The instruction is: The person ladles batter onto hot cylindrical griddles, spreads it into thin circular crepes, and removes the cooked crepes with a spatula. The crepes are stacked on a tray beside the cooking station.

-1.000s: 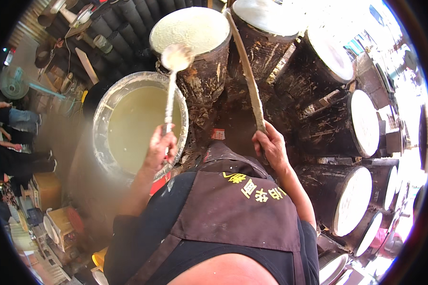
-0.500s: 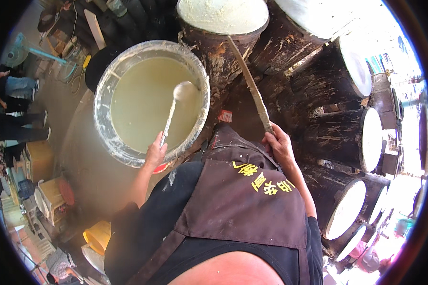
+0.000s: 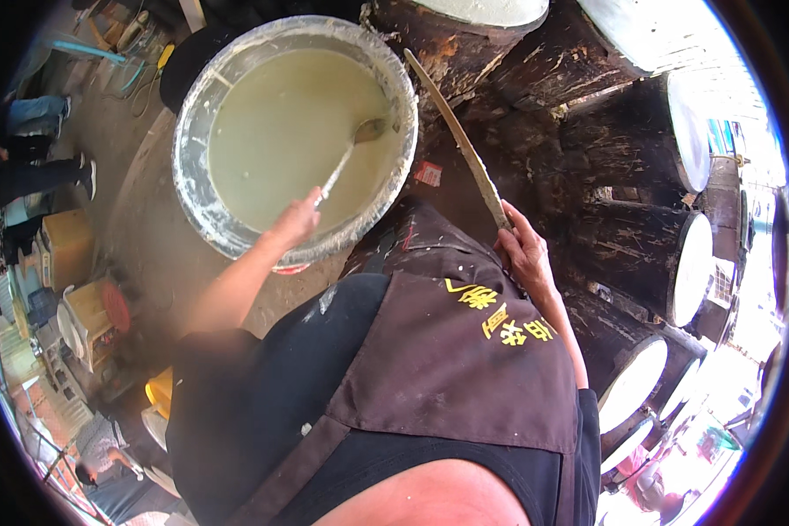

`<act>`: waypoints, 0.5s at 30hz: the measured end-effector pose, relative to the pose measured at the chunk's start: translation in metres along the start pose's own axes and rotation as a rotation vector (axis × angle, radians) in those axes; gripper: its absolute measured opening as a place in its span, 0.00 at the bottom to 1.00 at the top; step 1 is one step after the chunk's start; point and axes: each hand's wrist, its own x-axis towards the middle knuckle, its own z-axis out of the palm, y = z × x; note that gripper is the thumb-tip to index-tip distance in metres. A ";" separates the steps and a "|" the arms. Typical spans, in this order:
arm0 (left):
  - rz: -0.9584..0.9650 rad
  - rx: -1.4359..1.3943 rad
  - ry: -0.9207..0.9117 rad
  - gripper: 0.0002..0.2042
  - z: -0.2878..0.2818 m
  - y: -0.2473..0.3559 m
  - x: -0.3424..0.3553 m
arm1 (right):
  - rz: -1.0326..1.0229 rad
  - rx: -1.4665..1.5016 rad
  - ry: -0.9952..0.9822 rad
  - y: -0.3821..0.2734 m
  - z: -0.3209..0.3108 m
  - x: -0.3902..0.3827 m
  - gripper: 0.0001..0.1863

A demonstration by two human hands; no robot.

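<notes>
The work appears to be partway through. The ladle point(image 3: 337, 174) is over the tub point(image 3: 189, 175) in the upper middle of the frame, its bowl at the liquid point(image 3: 276, 131) or just above it; I cannot tell whether it is dipped, or whether it carries anything. A broad pale pool spreads across the tub, so by that sign plenty remains in it. The liquid looks mostly even, which suggests that it is already well mixed, though this is a judgement from its surface alone. The barrels point(image 3: 627, 131) along the right of the frame show pale tops; whether these are contents or covers is not clear for each.

The left forearm reaches from the lower left up to the tub's near side, with the left hand point(image 3: 296, 221) over the inside of the rim. Its grip is closed round the ladle's handle end, and the ladle slants up and to the right.

The right forearm rises from the lower right, and the right hand point(image 3: 524, 254) sits beside the apron point(image 3: 465, 377). Its grip is wrapped round the lower end of a long stick point(image 3: 462, 136), which leans toward the upper left. The tip shows close to the tub's rim; contact cannot be told.
</notes>
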 end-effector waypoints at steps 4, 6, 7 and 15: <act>-0.276 -0.610 -0.177 0.27 -0.017 0.077 -0.042 | -0.087 -0.067 -0.030 0.029 -0.007 -0.005 0.26; -0.371 -0.880 -0.200 0.27 -0.030 0.102 -0.064 | -0.151 -0.093 -0.042 0.036 -0.013 -0.006 0.26; -0.360 -0.863 -0.145 0.28 -0.029 0.104 -0.073 | -0.101 -0.073 -0.060 0.037 -0.017 -0.007 0.26; -0.100 -0.108 0.185 0.29 0.018 0.064 -0.095 | 0.049 0.066 -0.089 0.057 -0.039 -0.013 0.26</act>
